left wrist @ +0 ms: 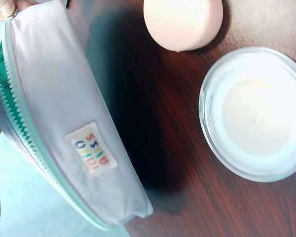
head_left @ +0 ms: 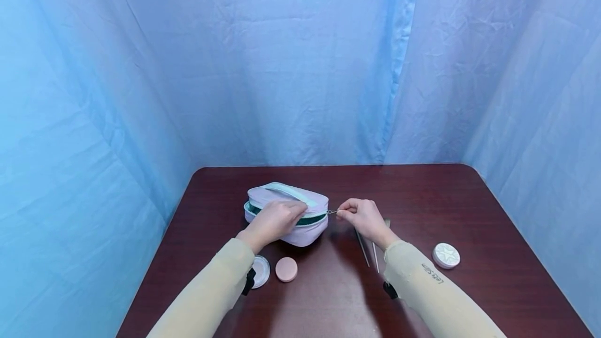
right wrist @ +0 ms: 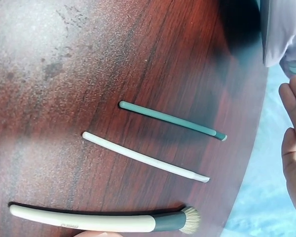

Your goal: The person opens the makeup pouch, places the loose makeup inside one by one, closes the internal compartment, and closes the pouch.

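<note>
A pale lilac zip pouch (head_left: 300, 233) with a mint handle and green lining stands on the table, its zipper partly undone. My left hand (head_left: 277, 220) grips the pouch's upper side by the handle's right end, over the zip opening; its thumb is hidden. At the pouch's right end, my right hand (head_left: 363, 218) pinches the zipper pull (head_left: 332, 212), a small metal chain. In the left wrist view the toothed zipper edge (left wrist: 27, 133) curves along the pouch, above a sewn label with colored letters (left wrist: 92, 149). The right wrist view catches my right fingers (right wrist: 291, 148) beside the pouch end.
Near my left forearm lie a round pink case (head_left: 286, 269) and a clear-rimmed white round container (head_left: 261, 272). Under my right hand are a green stick brush (right wrist: 167, 118), a white one (right wrist: 143, 158) and a thicker cream-handled brush (right wrist: 84, 218). A silver star-topped tin (head_left: 446, 255) sits farther right.
</note>
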The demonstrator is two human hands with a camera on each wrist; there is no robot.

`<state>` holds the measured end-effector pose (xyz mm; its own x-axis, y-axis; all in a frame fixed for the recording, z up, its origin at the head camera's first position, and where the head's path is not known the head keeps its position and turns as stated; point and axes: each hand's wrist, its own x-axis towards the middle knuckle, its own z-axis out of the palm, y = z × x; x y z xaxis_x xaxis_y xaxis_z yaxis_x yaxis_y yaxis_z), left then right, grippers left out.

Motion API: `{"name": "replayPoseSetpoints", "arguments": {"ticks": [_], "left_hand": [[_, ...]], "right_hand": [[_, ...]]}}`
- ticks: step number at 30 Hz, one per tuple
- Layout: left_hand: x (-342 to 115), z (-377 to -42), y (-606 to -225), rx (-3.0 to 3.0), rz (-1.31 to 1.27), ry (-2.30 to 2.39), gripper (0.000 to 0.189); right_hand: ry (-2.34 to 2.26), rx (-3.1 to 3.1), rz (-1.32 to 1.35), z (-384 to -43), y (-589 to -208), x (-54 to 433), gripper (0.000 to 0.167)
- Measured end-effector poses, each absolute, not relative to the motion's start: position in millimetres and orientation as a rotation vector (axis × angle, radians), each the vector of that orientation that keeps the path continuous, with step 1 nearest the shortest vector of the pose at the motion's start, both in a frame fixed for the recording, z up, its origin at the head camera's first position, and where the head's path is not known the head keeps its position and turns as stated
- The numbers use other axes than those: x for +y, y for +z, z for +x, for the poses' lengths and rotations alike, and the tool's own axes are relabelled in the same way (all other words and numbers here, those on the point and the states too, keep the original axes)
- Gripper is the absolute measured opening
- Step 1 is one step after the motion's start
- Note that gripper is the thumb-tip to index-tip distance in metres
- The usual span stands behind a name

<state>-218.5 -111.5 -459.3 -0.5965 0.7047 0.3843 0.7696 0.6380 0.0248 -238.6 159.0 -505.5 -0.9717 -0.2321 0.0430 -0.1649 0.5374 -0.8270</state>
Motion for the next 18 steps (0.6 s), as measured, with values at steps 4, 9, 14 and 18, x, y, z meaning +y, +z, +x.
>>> {"name": "replayPoseSetpoints", "arguments": {"ticks": [4,9,14,18], "left_hand": [[-120.6,-216.7,-458.0,-2.519,-1.175,-0.266,0.012],[-131.6,-217.1,-461.0,-2.460,-1.161,-0.250,0.022],[-141.3,-217.2,-463.3,-2.406,-1.134,-0.205,0.032],[-146.9,-216.6,-462.3,-2.389,-1.108,-0.210,0.037]], "right_hand": [[-1.429,2.690,-0.343,-238.7,-504.2,158.8,0.005],[-1.414,2.715,-0.334,-239.7,-503.0,160.3,0.005],[-1.414,2.711,-0.320,-241.4,-504.3,163.1,0.006],[-1.415,2.705,-0.312,-242.7,-504.5,164.0,0.007]]}}
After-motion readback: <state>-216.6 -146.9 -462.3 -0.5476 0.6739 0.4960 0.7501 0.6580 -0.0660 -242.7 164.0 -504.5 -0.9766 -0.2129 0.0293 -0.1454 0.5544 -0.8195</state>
